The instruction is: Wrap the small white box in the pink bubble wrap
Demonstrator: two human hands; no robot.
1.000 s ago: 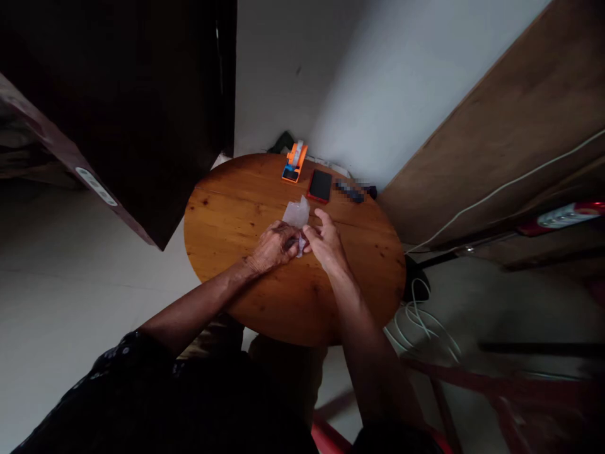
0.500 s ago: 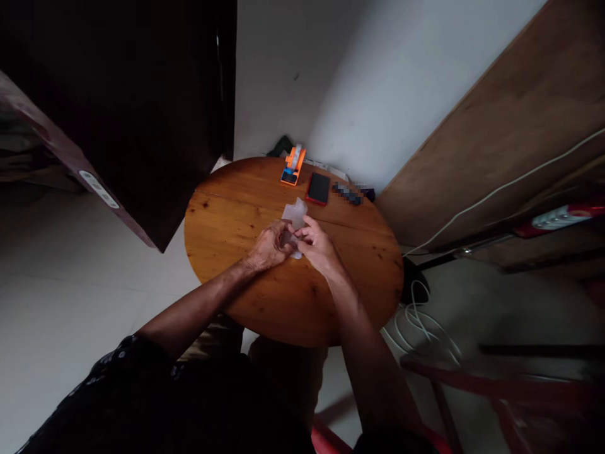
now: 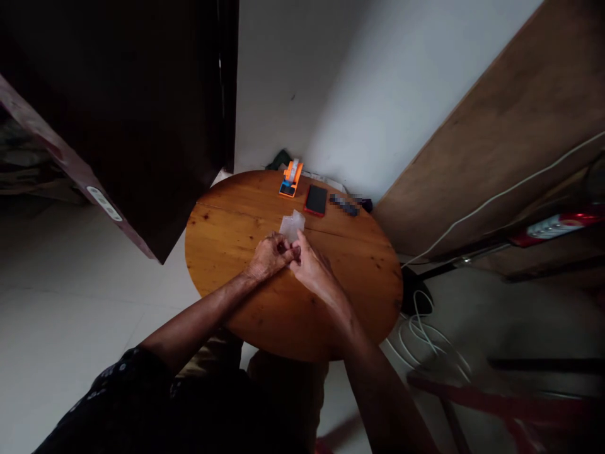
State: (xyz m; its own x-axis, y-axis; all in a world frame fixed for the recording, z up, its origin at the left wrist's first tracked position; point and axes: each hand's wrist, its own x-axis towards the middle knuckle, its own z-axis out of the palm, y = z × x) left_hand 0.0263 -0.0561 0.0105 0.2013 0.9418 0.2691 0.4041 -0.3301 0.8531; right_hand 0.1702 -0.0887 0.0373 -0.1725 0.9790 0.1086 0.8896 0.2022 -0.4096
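Note:
My left hand (image 3: pixel 269 255) and my right hand (image 3: pixel 309 268) meet over the middle of a round wooden table (image 3: pixel 236 227). Both have their fingers curled and pinched together on a small clear plastic wrapper (image 3: pixel 291 224), whose crumpled top sticks up just beyond the fingertips. Something small and dark may lie inside the wrapper between my fingers, but I cannot make it out.
At the table's far edge lie an orange and blue device (image 3: pixel 290 179), a red-edged phone (image 3: pixel 316 200) and a small dark object (image 3: pixel 347 205). A dark cabinet (image 3: pixel 142 113) overhangs on the left. A wooden board (image 3: pixel 496 139) leans on the right, with white cable (image 3: pixel 425 334) coiled on the floor.
My right fingers, stretched out a second ago, have curled in and closed on the wrapper beside my left hand. The wrapper's free end looks smaller and more bunched.

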